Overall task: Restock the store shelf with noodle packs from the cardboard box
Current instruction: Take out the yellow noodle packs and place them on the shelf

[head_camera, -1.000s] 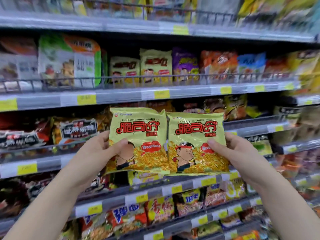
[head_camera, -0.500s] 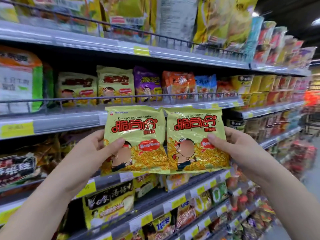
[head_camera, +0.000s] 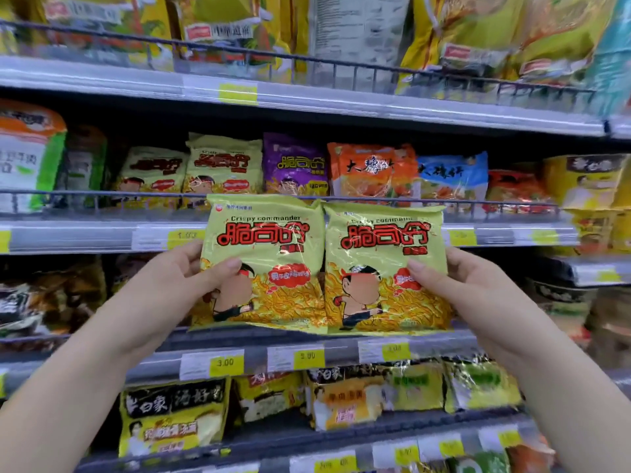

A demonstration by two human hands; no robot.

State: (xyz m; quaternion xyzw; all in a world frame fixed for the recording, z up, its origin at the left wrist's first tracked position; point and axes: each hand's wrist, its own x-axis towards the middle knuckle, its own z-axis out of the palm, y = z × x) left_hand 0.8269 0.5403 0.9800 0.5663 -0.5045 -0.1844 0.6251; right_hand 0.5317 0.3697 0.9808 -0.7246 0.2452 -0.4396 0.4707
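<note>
while both bare hands are raised in front of the store shelving, two yellow-green "crispy commander" noodle packs sit side by side at the centre of the view, upright, their inner edges touching. the left noodle pack [head_camera: 263,264] is pinched by the left hand [head_camera: 177,285], coming in from 8 o'clock: the thumb lies across the pack's front, and the other fingers curl behind its outer edge. the right noodle pack [head_camera: 386,271] is held the same way by the right hand [head_camera: 474,291], coming in from 4 o'clock, thumb on the front and fingers wrapped behind.

at 12 o'clock from the held pair, a middle shelf [head_camera: 341,230] with a wire front rail carries matching yellow-green packs [head_camera: 222,169] standing upright, a purple pack [head_camera: 295,165] just beside them toward 1 o'clock, then an orange pack [head_camera: 370,172] and a blue pack [head_camera: 450,175] farther toward 2 o'clock. yellow price tags [head_camera: 225,362] line the shelf edge at 6 o'clock, one reading 3.00. below that, at 7 o'clock, stands a yellow and black noodle bag [head_camera: 174,418]. at the top shelf [head_camera: 307,97], large yellow bags [head_camera: 505,39] are blurred.
</note>
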